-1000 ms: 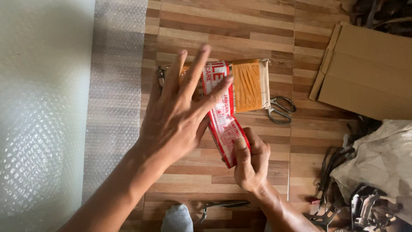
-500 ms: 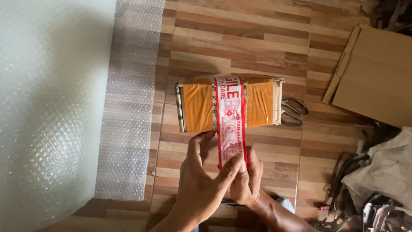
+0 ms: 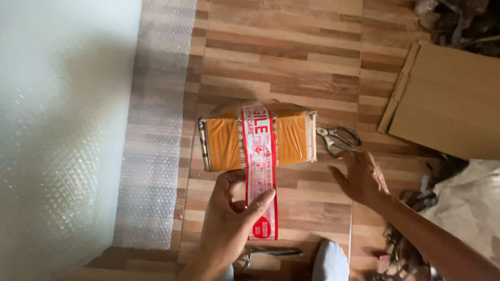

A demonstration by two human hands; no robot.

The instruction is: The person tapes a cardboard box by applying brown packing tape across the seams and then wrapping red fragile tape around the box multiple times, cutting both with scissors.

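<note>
On the wood-pattern floor (image 3: 291, 57) lies one small parcel (image 3: 258, 136), wrapped in orange-brown tape and crossed over its middle by one strip of red-and-white printed tape (image 3: 260, 171). The strip runs over the top of the parcel and comes down toward the person, its loose end reaching past the parcel's near edge.

The left hand (image 3: 229, 221) grasps this loose length of tape just below the parcel, thumb on the printed face and fingers curled behind it. The right hand (image 3: 362, 179) is released and holds nothing: it rests flat on the floor, fingers spread, just right of the parcel and just below one pair of scissors (image 3: 338, 139). The scissors lie on the floor beside the parcel's right end, handles pointing right, and the fingertips are near them but not touching.

One flat cardboard box (image 3: 448, 99) lies at the upper right, well apart from the parcel. One sheet of bubble wrap (image 3: 156, 130) covers the floor at the left, its edge just beside the parcel. A second tool with dark handles (image 3: 273, 252) lies at the bottom edge near the person's knee (image 3: 330, 260); what kind it is cannot be told. A heap of dark oddments (image 3: 406, 250) sits at the lower right beside some pale wrapping (image 3: 469, 198).
</note>
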